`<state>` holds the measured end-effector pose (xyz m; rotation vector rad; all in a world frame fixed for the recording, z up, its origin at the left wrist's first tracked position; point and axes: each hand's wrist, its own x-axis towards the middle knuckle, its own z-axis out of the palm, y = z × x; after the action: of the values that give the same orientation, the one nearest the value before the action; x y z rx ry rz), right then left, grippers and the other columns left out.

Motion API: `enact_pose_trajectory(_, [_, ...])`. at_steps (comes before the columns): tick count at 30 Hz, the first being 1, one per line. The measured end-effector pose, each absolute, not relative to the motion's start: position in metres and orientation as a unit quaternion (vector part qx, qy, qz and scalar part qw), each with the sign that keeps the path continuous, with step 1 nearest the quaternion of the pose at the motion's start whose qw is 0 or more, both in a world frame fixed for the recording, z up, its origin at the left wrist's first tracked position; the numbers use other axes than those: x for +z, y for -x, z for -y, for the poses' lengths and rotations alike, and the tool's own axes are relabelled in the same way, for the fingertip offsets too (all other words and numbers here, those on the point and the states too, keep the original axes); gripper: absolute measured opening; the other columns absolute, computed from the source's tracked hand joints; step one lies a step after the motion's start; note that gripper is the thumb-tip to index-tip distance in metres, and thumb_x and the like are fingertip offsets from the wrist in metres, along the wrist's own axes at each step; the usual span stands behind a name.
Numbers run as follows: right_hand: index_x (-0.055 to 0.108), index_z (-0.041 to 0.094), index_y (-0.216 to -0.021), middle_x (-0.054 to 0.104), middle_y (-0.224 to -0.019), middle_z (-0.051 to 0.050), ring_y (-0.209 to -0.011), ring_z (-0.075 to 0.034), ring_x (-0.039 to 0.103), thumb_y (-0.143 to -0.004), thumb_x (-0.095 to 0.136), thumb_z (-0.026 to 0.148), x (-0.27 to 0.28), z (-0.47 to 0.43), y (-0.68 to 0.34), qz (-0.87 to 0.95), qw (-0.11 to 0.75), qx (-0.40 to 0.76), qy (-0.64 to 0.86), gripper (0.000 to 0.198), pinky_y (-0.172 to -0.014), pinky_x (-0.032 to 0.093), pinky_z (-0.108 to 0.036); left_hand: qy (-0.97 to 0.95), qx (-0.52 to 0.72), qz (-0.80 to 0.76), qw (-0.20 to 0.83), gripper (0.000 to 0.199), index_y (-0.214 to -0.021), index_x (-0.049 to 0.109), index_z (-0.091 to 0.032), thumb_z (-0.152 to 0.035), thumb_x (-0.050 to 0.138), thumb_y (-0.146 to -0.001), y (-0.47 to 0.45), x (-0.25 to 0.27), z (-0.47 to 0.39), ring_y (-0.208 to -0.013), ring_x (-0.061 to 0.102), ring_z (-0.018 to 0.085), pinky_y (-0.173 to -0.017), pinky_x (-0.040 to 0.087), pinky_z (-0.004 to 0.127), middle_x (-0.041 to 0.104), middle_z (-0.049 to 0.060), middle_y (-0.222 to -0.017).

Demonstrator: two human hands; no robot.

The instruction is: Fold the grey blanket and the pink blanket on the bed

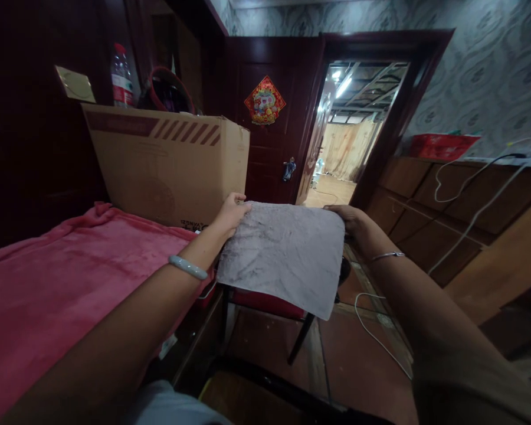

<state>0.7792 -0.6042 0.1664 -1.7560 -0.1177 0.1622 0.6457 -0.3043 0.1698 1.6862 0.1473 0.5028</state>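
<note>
left hand point(230, 216) pinches the upper left corner of a grey cloth point(283, 254), fingers curled closed over the edge, thumb side toward the camera. right hand point(350, 219) grips the upper right corner of the same cloth, fingers mostly hidden behind the fabric, closed on it. cloth is held up spread flat between both hands, centre of the frame, hanging in the air with its lower right corner drooping lowest. surface looks fuzzy with darker smudges.

left wrist has a pale green bangle point(187, 267); right wrist has a thin silver bracelet point(386, 255).

right below the cloth, partly covered by it, a chair point(269, 304) with red seat and dark legs stands on the reddish floor point(358, 366). a white cable point(371, 333) trails across the floor at lower right.

left of frame: a bed covered in a pink blanket point(57, 277). a big cardboard box point(168, 165) sits on it, just behind the left hand. behind the box, upper left, a plastic water bottle point(121, 77) and a round red-rimmed thing point(168, 88), can't tell what it is.

centre top: dark wooden door point(265, 159) with a red diamond decoration point(264, 100), open doorway point(349, 130) beside it leading to a lit room. right side: wooden cabinet point(446, 200) with a red basket point(442, 146) on top, patterned wallpaper above.
</note>
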Motion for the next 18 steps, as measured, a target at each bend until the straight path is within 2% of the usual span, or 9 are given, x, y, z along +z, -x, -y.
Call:
enact_pose_trajectory(4, [0.057,0.017,-0.067,0.055,-0.050,0.001,-0.044,-0.012,0.048,-0.083,0.061,0.011,0.155,0.603,-0.774,0.005,0.624,0.071,0.778,0.017,-0.044,0.043,-0.022,-0.776,0.213,-0.090,0.587,0.032,-0.107,0.059,-0.015,-0.014,0.063,-0.075,-0.649,0.142,0.306,-0.081,0.058,0.016,-0.079,0.046,0.029,0.062,0.006,-0.090])
enact_pose_trajectory(7, [0.059,0.016,-0.069,0.056,-0.052,0.001,-0.044,-0.011,0.048,-0.084,0.061,0.015,0.139,0.607,-0.762,-0.003,0.625,0.062,0.778,0.015,-0.044,0.041,-0.022,-0.785,0.206,-0.089,0.577,0.032,-0.106,0.061,-0.013,-0.016,0.065,-0.075,-0.649,0.123,0.300,-0.081,0.058,0.017,-0.081,0.046,0.030,0.062,0.005,-0.087])
enact_pose_trajectory(10, [0.066,0.015,-0.086,0.061,-0.059,0.001,-0.049,-0.011,0.052,-0.085,0.066,0.024,0.130,0.615,-0.753,0.012,0.625,0.032,0.780,0.010,-0.046,0.042,-0.021,-0.793,0.205,-0.074,0.569,0.036,-0.111,0.061,-0.015,-0.017,0.065,-0.076,-0.650,0.117,0.293,-0.076,0.057,0.017,-0.078,0.046,0.030,0.061,0.002,-0.081])
enact_pose_trajectory(14, [0.066,0.014,-0.115,0.072,-0.084,-0.006,-0.065,-0.015,0.062,-0.079,0.073,0.031,0.128,0.622,-0.750,0.027,0.587,-0.022,0.809,0.041,-0.055,0.046,-0.022,-0.802,0.213,-0.052,0.556,0.039,-0.111,0.062,-0.016,-0.018,0.068,-0.073,-0.652,0.119,0.293,-0.072,0.055,0.015,-0.077,0.046,0.029,0.058,0.000,-0.077])
enact_pose_trajectory(18, [0.065,0.012,-0.123,0.072,-0.104,-0.010,-0.081,-0.018,0.066,-0.076,0.074,0.027,0.128,0.623,-0.756,0.076,0.567,-0.075,0.817,0.051,-0.070,0.051,-0.025,-0.796,0.276,-0.008,0.539,0.037,-0.112,0.062,-0.018,-0.015,0.060,-0.075,-0.650,0.117,0.298,-0.069,0.053,0.014,-0.076,0.045,0.028,0.056,-0.001,-0.076])
